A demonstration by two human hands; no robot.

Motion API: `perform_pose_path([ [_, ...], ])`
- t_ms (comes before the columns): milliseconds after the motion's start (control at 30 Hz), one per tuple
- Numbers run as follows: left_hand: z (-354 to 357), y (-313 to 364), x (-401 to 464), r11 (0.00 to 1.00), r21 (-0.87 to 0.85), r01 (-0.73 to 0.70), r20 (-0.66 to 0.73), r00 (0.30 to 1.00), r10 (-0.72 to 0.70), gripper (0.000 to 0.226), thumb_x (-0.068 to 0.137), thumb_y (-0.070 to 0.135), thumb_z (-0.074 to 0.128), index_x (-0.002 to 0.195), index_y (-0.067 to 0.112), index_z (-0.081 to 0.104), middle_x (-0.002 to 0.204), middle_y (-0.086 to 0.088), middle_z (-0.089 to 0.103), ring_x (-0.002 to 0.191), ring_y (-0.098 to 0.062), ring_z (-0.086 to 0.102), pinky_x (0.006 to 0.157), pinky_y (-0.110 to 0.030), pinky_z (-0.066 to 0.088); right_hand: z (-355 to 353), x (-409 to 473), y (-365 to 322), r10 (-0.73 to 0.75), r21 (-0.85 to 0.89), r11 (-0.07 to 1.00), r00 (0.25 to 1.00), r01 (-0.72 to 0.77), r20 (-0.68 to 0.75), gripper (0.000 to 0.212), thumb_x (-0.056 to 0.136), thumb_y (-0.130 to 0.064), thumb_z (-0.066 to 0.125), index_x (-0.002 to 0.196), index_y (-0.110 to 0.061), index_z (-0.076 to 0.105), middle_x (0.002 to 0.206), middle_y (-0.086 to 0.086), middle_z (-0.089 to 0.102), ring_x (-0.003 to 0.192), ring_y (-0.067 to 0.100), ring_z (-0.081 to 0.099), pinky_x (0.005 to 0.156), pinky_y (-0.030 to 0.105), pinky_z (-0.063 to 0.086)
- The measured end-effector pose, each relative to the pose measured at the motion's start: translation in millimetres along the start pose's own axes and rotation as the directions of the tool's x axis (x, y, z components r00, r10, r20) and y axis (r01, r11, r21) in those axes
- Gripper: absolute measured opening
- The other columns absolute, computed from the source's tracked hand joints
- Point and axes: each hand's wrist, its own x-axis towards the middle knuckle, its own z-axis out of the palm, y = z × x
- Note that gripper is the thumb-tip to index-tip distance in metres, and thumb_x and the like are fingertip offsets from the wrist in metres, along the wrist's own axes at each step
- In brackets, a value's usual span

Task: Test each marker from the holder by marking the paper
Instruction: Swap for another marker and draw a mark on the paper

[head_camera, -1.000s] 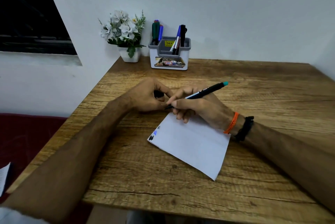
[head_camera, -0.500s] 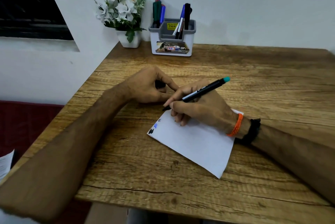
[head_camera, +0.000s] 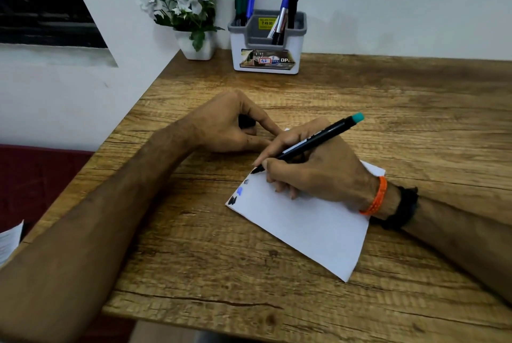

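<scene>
**Marker tip set to the paper's near-left corner**

The marker [head_camera: 310,145], a black barrel with a teal end, is held in a writing grip by the right hand [head_camera: 318,170], fingers and thumb pinched round it low on the barrel. Its tip is set on the upper left corner of the paper [head_camera: 304,220], where a dark mark is seen beside it. Three other marks lie along the same edge below: a faint grey one, a light blue one and a black one at the corner.

The paper lies flat on the bench [head_camera: 388,109], partly under the right hand, whose heel rests on it. The left hand [head_camera: 230,126] rests on the bench just beside the paper's far corner, its fingers curled round a small dark object, probably the marker's cap [head_camera: 246,122], though most of it is hidden.

For this step to be done well, a short, firm stroke is called for, kept clear of the neighbouring marks so that each test can be read apart. The sheet is best held still by the weight of the writing hand, as it may slide on the smooth wood.

At the back of the bench the holder [head_camera: 267,46] stands against the wall with several markers in it, a pot of white flowers [head_camera: 182,1] just to its left.
</scene>
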Motion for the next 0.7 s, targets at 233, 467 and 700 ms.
perform_pose_path([
  [233,-0.6,-0.8,-1.1,1.0,-0.014,0.008,-0.003,1.0,-0.008,0.024,0.077,0.033,0.077,0.099,0.041,0.073,0.068,0.003,0.071,0.056,-0.016,0.056,0.059,-0.04,0.053,0.9,-0.3,0.1,-0.015,-0.062,0.998,1.0,0.015,-0.006,0.009,0.083,-0.004,0.069,0.082,-0.006,0.078,0.06,0.003,0.071,0.047,0.009,0.066,0.043,0.022,0.05],
  [467,-0.3,-0.6,-1.5,1.0,-0.015,0.021,0.006,1.0,-0.021,0.023,0.077,0.031,0.078,0.1,0.034,0.075,0.07,0.003,0.072,0.054,-0.007,0.054,0.06,-0.033,0.05,1.3,-0.4,-2.9,0.017,-0.042,0.999,0.999,-0.019,-0.05,0.01,0.082,0.0,0.069,0.08,-0.003,0.078,0.055,-0.001,0.069,0.043,0.004,0.063,0.04,0.018,0.048],
  [700,-1.5,2.3,-2.4,1.0,-0.001,0.024,0.015,1.0,-0.024,0.028,0.072,0.044,0.077,0.099,0.038,0.075,0.071,0.008,0.072,0.058,-0.011,0.057,0.064,-0.046,0.055,2.6,-1.4,-3.2,0.009,-0.063,0.998,0.999,-0.012,-0.036,0.01,0.081,-0.002,0.069,0.079,-0.007,0.079,0.055,0.003,0.07,0.042,0.007,0.062,0.04,0.02,0.047],
])
